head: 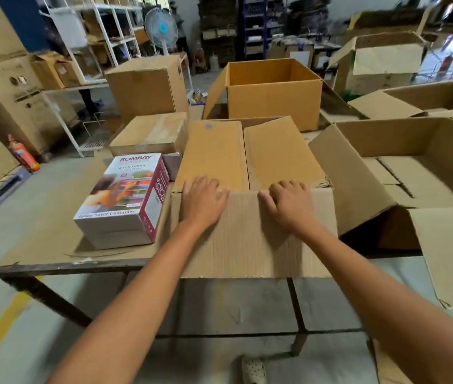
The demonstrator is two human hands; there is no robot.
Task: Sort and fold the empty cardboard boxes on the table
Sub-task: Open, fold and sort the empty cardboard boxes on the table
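Left hand (pixel 204 200) lies flat with fingers spread on the cardboard box (pixel 250 162), right at the crease where its near flap (pixel 250 239) drops over the table (pixel 53 268) edge. Right hand (pixel 289 206) sits on the same crease with knuckles raised and fingers bent; whether they hook the edge or only press, I can't tell. The box stands at the near edge of the table, its two top flaps folded in, between the printed Space Saver Container carton (pixel 125 198) and a big open box (pixel 413 162). It looks like light, empty corrugated board, stiff across the panels and weak along the scored folds, so it should fold there. I'd hold it near the corners or flap edges, not mid-panel, where it may buckle.
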